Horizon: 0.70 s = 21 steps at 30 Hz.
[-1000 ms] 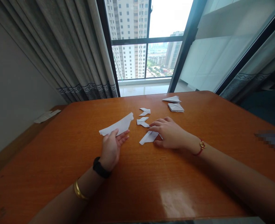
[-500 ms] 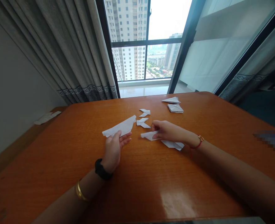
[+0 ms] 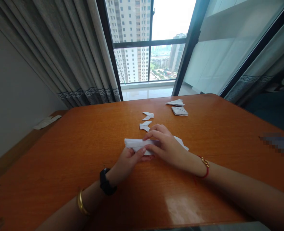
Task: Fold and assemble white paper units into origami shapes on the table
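Observation:
Over the middle of the table, a long folded white paper with creases along it lies between my two hands. My left hand grips it from below, thumb on top and fingers underneath. My right hand is closed over its right part, thumb and fingertips on the paper; what lies under the palm is hidden. Behind my right hand, a white paper piece partly shows. Two small V-notched folded papers, a farther one and a nearer one, lie just beyond my hands.
A pointed folded paper and a squarish folded paper lie toward the far edge of the brown wooden table. White paper strips sit on a ledge at the left. A blurred patch covers something at the right.
My left hand has moved right and down with its folded paper, which now lies level. My right hand has shifted from a small paper piece near the nearer V-notched paper onto the long paper.

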Motion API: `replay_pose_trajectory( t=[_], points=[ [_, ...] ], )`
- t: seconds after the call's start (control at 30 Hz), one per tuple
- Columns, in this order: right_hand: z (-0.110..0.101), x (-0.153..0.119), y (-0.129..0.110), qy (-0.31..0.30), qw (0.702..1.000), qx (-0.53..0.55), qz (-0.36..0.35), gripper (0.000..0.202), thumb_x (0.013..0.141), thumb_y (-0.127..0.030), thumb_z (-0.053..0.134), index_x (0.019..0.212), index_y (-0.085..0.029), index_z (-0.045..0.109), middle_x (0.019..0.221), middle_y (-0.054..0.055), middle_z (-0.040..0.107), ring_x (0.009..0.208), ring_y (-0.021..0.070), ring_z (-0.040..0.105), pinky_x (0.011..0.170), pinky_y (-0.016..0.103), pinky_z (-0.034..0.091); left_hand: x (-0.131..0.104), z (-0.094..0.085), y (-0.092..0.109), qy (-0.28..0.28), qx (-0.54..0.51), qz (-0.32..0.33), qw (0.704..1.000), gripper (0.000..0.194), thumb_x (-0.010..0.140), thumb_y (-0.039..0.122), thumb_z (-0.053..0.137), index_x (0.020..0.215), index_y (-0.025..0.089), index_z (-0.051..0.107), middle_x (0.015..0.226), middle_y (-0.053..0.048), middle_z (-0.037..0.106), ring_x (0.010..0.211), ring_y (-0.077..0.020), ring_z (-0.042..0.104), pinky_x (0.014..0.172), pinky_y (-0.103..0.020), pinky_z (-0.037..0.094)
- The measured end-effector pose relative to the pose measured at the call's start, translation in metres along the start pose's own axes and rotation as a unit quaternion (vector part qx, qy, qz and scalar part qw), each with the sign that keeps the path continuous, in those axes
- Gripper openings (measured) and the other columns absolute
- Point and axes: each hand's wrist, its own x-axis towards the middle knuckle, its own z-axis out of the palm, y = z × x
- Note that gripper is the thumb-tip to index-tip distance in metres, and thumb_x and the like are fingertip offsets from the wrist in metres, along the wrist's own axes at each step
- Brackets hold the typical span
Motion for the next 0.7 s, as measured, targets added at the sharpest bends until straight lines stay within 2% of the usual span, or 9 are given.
replay_pose_trajectory(
  t=[0.1,0.17,0.27,0.3,0.37,0.43,0.5,0.57,0.7],
  points=[
    [-0.009,0.003,0.008,-0.066,0.997,-0.047,0.02,0.024,0.087,-0.034,0.064,0.108,-0.024,0.064,0.102,0.007,0.068,0.09,0.0225,0.062,0.078,0.034,0.045,0.006,-0.004,-0.001,0.047,0.024,0.026,0.998,0.018,0.075,0.02,0.075,0.09,0.012,0.071,0.091,-0.011,0.073,0.082,-0.0244,0.07,0.074,-0.032,0.057],
    [-0.013,0.005,0.015,-0.102,0.99,-0.087,0.051,0.017,0.089,-0.036,0.061,0.102,-0.025,0.066,0.091,0.003,0.071,0.078,0.0194,0.064,0.068,0.029,0.043,0.011,-0.013,-0.001,0.108,0.093,0.097,0.985,0.03,0.07,0.019,0.079,0.096,0.014,0.067,0.098,-0.01,0.071,0.09,-0.0236,0.067,0.079,-0.03,0.054],
    [-0.008,0.006,0.028,-0.105,0.978,-0.177,0.035,0.014,0.093,-0.032,0.057,0.097,-0.023,0.066,0.09,0.004,0.071,0.081,0.0205,0.065,0.066,0.028,0.04,0.017,-0.03,0.003,0.186,0.245,0.229,0.924,0.066,0.059,0.021,0.087,0.118,0.021,0.057,0.124,-0.009,0.06,0.109,-0.0234,0.059,0.097,-0.035,0.045],
    [-0.004,0.006,0.032,-0.115,0.973,-0.2,0.018,0.014,0.093,-0.031,0.056,0.097,-0.022,0.065,0.092,0.005,0.071,0.083,0.0213,0.064,0.066,0.028,0.041,0.018,-0.035,0.005,0.181,0.301,0.253,0.902,0.072,0.059,0.023,0.087,0.124,0.023,0.054,0.131,-0.009,0.055,0.115,-0.0243,0.055,0.104,-0.037,0.04],
    [0.007,0.005,0.039,-0.153,0.96,-0.232,-0.015,0.013,0.094,-0.028,0.054,0.098,-0.021,0.064,0.094,0.007,0.07,0.085,0.0223,0.064,0.067,0.028,0.041,0.02,-0.041,0.008,0.129,0.396,0.261,0.871,0.063,0.066,0.025,0.083,0.123,0.024,0.057,0.13,-0.009,0.056,0.12,-0.0262,0.051,0.109,-0.04,0.033],
    [0.016,0.003,0.042,-0.18,0.951,-0.25,-0.032,0.013,0.095,-0.027,0.052,0.099,-0.021,0.062,0.099,0.008,0.068,0.089,0.0233,0.064,0.068,0.029,0.043,0.02,-0.042,0.008,0.056,0.446,0.231,0.863,0.037,0.076,0.027,0.074,0.112,0.024,0.065,0.116,-0.008,0.064,0.112,-0.0271,0.055,0.105,-0.04,0.036],
    [0.02,0.002,0.043,-0.19,0.95,-0.247,-0.031,0.014,0.096,-0.029,0.051,0.102,-0.021,0.06,0.102,0.009,0.067,0.091,0.0236,0.064,0.068,0.029,0.044,0.019,-0.04,0.006,0.01,0.456,0.204,0.866,0.021,0.083,0.028,0.065,0.103,0.023,0.069,0.105,-0.008,0.067,0.1,-0.0263,0.059,0.096,-0.038,0.042],
    [0.018,0.002,0.042,-0.192,0.957,-0.219,-0.018,0.016,0.096,-0.032,0.051,0.104,-0.021,0.058,0.103,0.008,0.066,0.089,0.0228,0.064,0.068,0.029,0.044,0.019,-0.038,0.003,-0.002,0.462,0.199,0.864,0.018,0.088,0.03,0.059,0.1,0.023,0.069,0.099,-0.008,0.067,0.093,-0.0247,0.059,0.089,-0.036,0.044],
    [0.007,0.006,0.043,-0.198,0.97,-0.141,-0.003,0.016,0.095,-0.033,0.052,0.105,-0.02,0.057,0.104,0.007,0.065,0.088,0.0208,0.064,0.072,0.028,0.044,0.021,-0.04,0.0,0.013,0.512,0.2,0.835,0.018,0.092,0.03,0.052,0.089,0.022,0.068,0.087,-0.006,0.065,0.082,-0.0225,0.057,0.078,-0.032,0.043]
  ],
)
